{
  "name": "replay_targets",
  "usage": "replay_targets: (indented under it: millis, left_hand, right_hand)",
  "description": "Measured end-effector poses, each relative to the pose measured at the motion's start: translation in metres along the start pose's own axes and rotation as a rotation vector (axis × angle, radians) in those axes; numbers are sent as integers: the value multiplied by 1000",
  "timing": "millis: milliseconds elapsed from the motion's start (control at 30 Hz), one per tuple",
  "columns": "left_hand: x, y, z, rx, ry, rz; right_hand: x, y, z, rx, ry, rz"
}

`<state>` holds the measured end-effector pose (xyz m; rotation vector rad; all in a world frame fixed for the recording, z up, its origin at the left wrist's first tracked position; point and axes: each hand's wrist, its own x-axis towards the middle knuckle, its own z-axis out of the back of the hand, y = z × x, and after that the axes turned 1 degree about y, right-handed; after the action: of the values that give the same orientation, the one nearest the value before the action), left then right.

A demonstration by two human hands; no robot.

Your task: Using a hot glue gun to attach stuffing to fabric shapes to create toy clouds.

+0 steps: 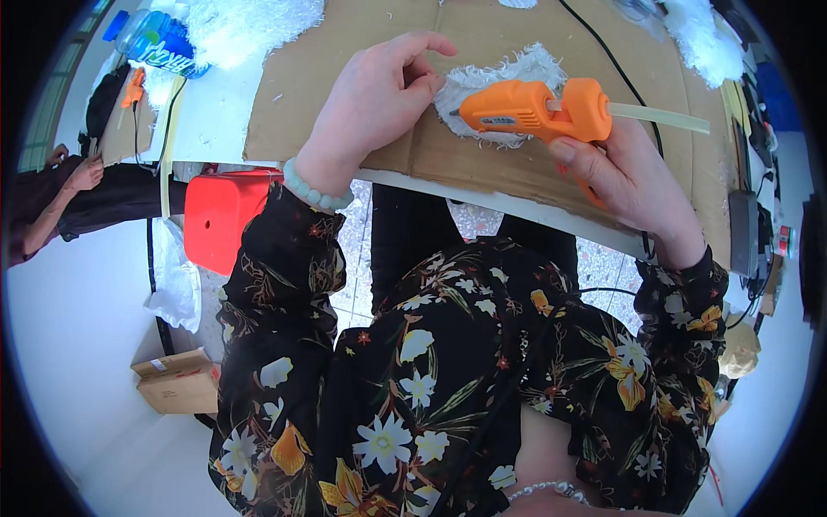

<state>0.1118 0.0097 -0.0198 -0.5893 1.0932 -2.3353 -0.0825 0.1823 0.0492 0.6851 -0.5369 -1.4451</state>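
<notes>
Head view, looking down past a black floral shirt (431,345) first. Wearing pale green beads (317,191) on the left wrist. Got the right hand (624,172) wrapped firmly around the grip of an orange glue gun (504,108), with a pale glue stick (662,117) poking out the back. Pointing the nozzle leftward over a fuzzy white patch (482,76), lying on a cardboard sheet (293,112); can't tell whether touching. Holding the left hand (375,99) half open at the patch's left edge, fingers loosely curled, thumb tip right by the fuzz. Can't tell if pinching or just touching. Further out, spotting a red stool (224,220) off left, plus white fluff (250,30) and a blue-capped bottle (159,43). Way over left, can see a co-worker's hand (84,174) and a second orange gun (133,88) beyond.
</notes>
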Motion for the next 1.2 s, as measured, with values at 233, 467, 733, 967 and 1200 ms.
replay_targets:
  millis: [233,467,733,967,1200]
  left_hand:
    - [2,3,-2,-31,-42,-44]
    - [1,0,-2,-22,-40,-33]
    - [0,-4,0,-37,-36,-28]
    - [0,-3,1,-50,-27,-13]
    - [-1,-1,0,-6,-16,-25]
  right_hand:
    - [8,-9,-5,-71,-85,141]
    - [11,-9,-5,-104,-110,151]
    - [11,-10,-4,-87,-111,119]
    - [9,-8,-6,-79,-103,164]
    - [4,-8,-4,-60,-57,157]
